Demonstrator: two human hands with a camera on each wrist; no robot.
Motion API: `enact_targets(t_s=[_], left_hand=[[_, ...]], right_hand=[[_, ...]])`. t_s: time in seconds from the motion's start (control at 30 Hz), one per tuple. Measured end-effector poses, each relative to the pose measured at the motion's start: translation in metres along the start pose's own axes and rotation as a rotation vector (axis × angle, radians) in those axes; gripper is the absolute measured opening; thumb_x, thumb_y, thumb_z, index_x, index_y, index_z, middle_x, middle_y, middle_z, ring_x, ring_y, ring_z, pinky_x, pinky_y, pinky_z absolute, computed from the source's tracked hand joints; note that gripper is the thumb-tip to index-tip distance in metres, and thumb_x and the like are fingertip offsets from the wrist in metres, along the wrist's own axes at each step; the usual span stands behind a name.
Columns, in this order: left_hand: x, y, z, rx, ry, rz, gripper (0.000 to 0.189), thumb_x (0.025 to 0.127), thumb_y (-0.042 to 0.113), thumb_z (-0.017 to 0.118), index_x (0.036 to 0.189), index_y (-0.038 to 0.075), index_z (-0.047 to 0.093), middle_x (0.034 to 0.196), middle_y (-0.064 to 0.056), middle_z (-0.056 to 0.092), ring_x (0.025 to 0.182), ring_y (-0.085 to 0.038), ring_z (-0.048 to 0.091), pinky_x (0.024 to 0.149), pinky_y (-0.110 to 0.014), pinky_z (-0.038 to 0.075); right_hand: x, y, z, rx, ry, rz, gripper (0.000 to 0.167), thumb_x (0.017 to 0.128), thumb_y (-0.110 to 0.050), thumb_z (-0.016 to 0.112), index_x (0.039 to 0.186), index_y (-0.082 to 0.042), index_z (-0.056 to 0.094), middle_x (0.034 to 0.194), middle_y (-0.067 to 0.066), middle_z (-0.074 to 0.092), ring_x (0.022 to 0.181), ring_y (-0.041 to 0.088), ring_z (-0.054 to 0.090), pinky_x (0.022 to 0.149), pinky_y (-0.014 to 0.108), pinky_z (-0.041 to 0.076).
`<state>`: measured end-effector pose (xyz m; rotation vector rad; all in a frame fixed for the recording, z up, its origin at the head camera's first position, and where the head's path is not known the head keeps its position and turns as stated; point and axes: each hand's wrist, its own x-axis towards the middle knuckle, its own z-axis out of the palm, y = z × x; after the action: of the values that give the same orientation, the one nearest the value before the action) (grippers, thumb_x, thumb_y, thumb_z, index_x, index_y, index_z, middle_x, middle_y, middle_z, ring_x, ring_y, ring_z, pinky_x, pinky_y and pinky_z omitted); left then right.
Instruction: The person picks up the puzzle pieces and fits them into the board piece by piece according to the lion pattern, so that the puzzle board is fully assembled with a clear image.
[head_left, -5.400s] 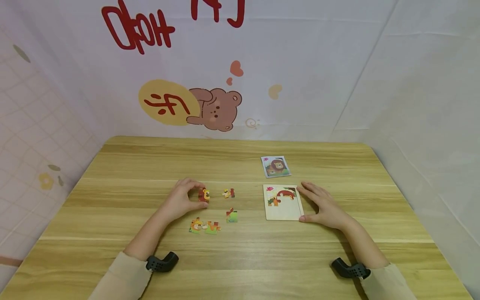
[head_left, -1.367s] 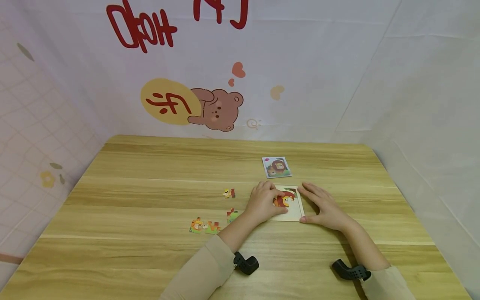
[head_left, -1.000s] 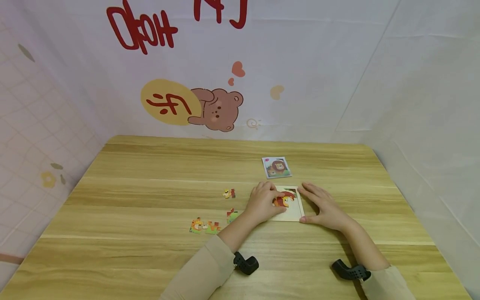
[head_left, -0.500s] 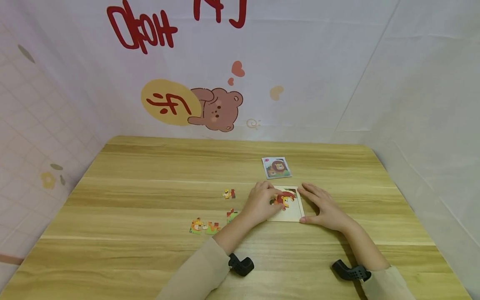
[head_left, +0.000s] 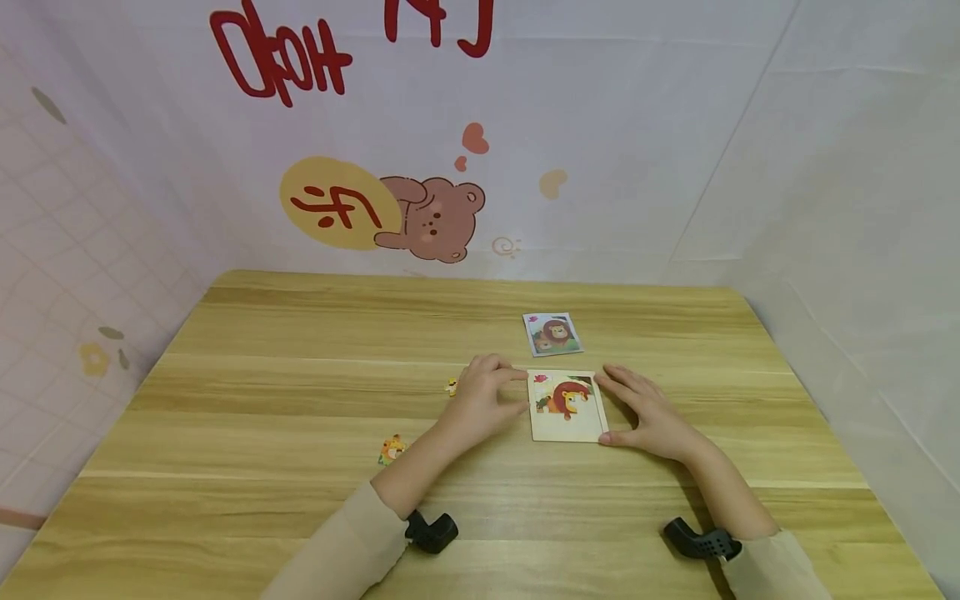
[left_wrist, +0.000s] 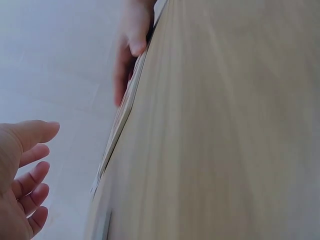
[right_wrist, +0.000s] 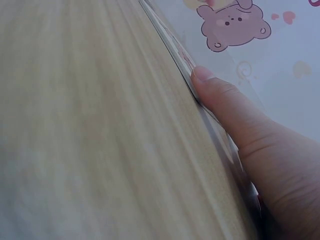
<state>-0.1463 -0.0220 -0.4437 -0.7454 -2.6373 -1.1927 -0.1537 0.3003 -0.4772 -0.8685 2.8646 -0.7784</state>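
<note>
A square wooden puzzle board [head_left: 551, 431] lies on the table with several pieces set along its top and left, part of a lion picture. My right hand [head_left: 648, 414] holds the board by its right side, index finger at the far corner and thumb at the near one. In the right wrist view, the thumb [right_wrist: 235, 107] presses on the board's edge. My left hand [head_left: 480, 402] is just left of the board, holding nothing, fingers apart from the thumb. A loose yellow piece [head_left: 452, 386] shows partly behind it, and an orange lion-cub piece [head_left: 392, 450] lies left of the forearm.
Behind the board lies a small lion picture card [head_left: 553, 334]. Other loose pieces are hidden under my left forearm. A white printed cloth [head_left: 600, 125] hangs behind the wooden table [head_left: 337, 325].
My left hand brought the lion-face piece from the left to the board, set it below the mane, let go and drew back left. The right hand has stayed at the board.
</note>
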Motion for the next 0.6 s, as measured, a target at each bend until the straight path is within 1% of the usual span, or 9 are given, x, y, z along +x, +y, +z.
enact_targets(t_s=[0.07, 0.2, 0.3, 0.4, 0.6], left_hand=[[-0.004, -0.006, -0.008, -0.010, 0.008, -0.014, 0.040, 0.077, 0.020, 0.082, 0.113, 0.009, 0.071, 0.107, -0.001, 0.057, 0.105, -0.021, 0.046, 0.089, -0.041, 0.036], [-0.011, -0.020, -0.022, -0.034, 0.022, -0.028, 0.042, 0.076, 0.020, 0.083, 0.113, 0.007, 0.070, 0.106, -0.001, 0.057, 0.098, -0.020, 0.046, 0.083, -0.039, 0.037], [-0.015, -0.033, -0.030, -0.037, 0.036, -0.038, 0.043, 0.076, 0.022, 0.083, 0.113, 0.006, 0.070, 0.105, 0.000, 0.057, 0.097, -0.020, 0.046, 0.080, -0.038, 0.038], [-0.018, -0.045, -0.038, -0.030, 0.040, -0.052, 0.045, 0.075, 0.022, 0.084, 0.114, 0.005, 0.070, 0.106, 0.000, 0.058, 0.099, -0.021, 0.047, 0.082, -0.039, 0.039], [-0.021, -0.065, -0.047, -0.015, 0.000, -0.122, 0.048, 0.074, 0.024, 0.084, 0.115, 0.007, 0.069, 0.112, -0.002, 0.059, 0.108, -0.023, 0.047, 0.090, -0.042, 0.039]], right_hand=[[0.000, 0.000, 0.000, -0.001, 0.001, -0.001, 0.094, 0.073, -0.050, 0.079, 0.149, -0.015, 0.037, 0.154, 0.015, 0.023, 0.139, 0.041, 0.015, 0.104, 0.064, 0.011], [0.001, 0.000, 0.001, -0.004, 0.002, -0.004, 0.094, 0.073, -0.050, 0.079, 0.149, -0.015, 0.037, 0.154, 0.015, 0.023, 0.140, 0.040, 0.015, 0.104, 0.063, 0.010], [0.001, 0.000, 0.002, -0.004, -0.001, -0.002, 0.094, 0.073, -0.051, 0.079, 0.149, -0.015, 0.037, 0.154, 0.014, 0.023, 0.140, 0.040, 0.014, 0.104, 0.063, 0.010], [0.002, 0.001, 0.002, -0.003, -0.003, -0.001, 0.094, 0.073, -0.052, 0.078, 0.148, -0.015, 0.037, 0.155, 0.014, 0.023, 0.140, 0.039, 0.014, 0.104, 0.063, 0.010], [0.001, 0.001, 0.002, -0.005, -0.002, -0.001, 0.093, 0.073, -0.052, 0.079, 0.148, -0.016, 0.037, 0.155, 0.014, 0.023, 0.140, 0.039, 0.014, 0.104, 0.063, 0.011]])
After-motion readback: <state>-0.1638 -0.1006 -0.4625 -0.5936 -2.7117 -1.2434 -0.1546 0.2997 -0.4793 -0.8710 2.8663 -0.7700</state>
